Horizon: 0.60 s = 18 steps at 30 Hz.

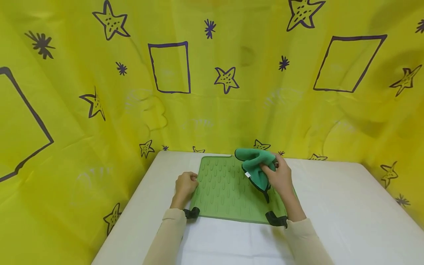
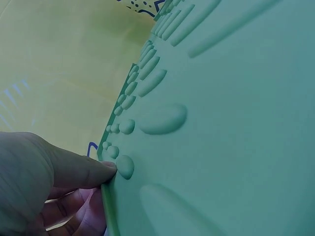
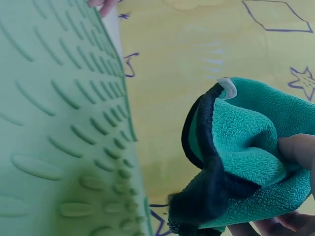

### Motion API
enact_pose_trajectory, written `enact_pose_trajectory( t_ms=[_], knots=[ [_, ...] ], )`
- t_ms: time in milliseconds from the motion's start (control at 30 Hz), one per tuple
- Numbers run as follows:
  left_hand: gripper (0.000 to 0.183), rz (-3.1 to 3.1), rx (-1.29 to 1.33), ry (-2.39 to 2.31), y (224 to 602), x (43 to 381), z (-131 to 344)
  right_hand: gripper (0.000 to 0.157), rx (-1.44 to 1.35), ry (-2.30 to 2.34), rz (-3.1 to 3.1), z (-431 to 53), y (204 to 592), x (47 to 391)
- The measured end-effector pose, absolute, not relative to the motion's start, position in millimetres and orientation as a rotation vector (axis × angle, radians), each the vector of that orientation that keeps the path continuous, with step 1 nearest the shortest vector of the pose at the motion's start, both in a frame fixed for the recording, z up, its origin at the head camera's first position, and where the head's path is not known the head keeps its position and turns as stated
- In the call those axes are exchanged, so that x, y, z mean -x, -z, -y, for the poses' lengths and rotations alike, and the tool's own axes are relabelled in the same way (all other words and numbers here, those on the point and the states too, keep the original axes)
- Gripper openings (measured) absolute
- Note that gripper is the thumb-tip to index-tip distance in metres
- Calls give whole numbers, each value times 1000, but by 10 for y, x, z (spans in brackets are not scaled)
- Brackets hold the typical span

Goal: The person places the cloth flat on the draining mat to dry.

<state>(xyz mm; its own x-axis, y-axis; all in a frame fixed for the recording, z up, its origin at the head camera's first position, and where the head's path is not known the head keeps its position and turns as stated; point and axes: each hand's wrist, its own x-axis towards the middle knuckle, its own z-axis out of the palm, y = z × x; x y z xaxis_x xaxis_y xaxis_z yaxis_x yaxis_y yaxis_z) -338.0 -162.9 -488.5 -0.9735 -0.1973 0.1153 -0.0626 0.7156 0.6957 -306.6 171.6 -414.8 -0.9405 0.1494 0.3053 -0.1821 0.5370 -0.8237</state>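
Note:
A green mat (image 1: 218, 195) with raised oblong bumps lies on the white table. My left hand (image 1: 186, 185) pinches its left edge, the thumb (image 2: 83, 168) on the bumpy face and the other fingers behind the rim. Above the mat's right part, my right hand (image 1: 281, 175) grips a bunched green cloth (image 1: 256, 167) with dark edging and a small white tag. In the right wrist view the cloth (image 3: 246, 132) looks fluffy, with the thumb pressed into its folds. Part of the mat's right side is hidden behind the right hand and cloth.
The white table (image 1: 331, 206) runs out on both sides of the mat. Behind and to the left stands a yellow curtain (image 1: 205, 110) with drawn stars and frames. Black wrist mounts (image 1: 276, 219) sit at both cuffs, over the mat's front corners.

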Motion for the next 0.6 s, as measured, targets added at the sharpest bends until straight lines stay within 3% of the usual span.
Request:
enact_pose_trajectory(
  t_ms=[600],
  knots=[
    [30, 2739, -230, 1089, 4891, 3385, 1593, 53, -257, -1213, 2718, -1556, 4692, 3193]
  ],
)
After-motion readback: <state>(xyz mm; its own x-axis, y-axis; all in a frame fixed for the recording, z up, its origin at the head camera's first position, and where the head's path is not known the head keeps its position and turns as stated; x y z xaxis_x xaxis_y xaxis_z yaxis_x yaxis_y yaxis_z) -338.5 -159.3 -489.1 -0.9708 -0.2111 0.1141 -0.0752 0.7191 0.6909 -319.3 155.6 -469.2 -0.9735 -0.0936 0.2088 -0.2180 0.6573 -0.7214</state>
